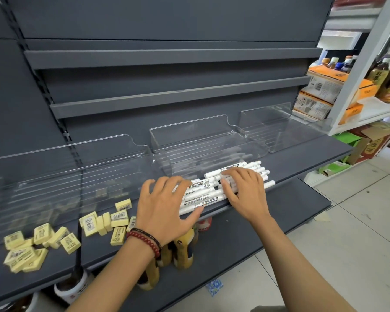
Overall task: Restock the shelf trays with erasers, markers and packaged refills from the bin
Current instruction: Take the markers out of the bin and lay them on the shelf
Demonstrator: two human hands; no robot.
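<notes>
Several white markers [203, 193] lie in a loose row on the dark shelf [302, 158], in front of the middle clear tray [189, 136]. My left hand [164, 206] rests flat on their left ends, fingers spread, thumb at the shelf's front edge. Over the right ends, my right hand [243, 190] presses with fingers straight. Yellow erasers [61, 235] lie scattered on the shelf at the left, in front of the left clear tray [61, 167]. The right clear tray [277, 127] holds nothing I can see. No bin is in view.
Bare grey shelves [167, 57] rise above. On a lower shelf, yellow bottles [182, 248] and a red can [205, 223] stand under my left wrist. A white rack with bottled drinks [385, 79] and orange boxes [329, 86] stands at the right. Tiled floor [347, 221] lies lower right.
</notes>
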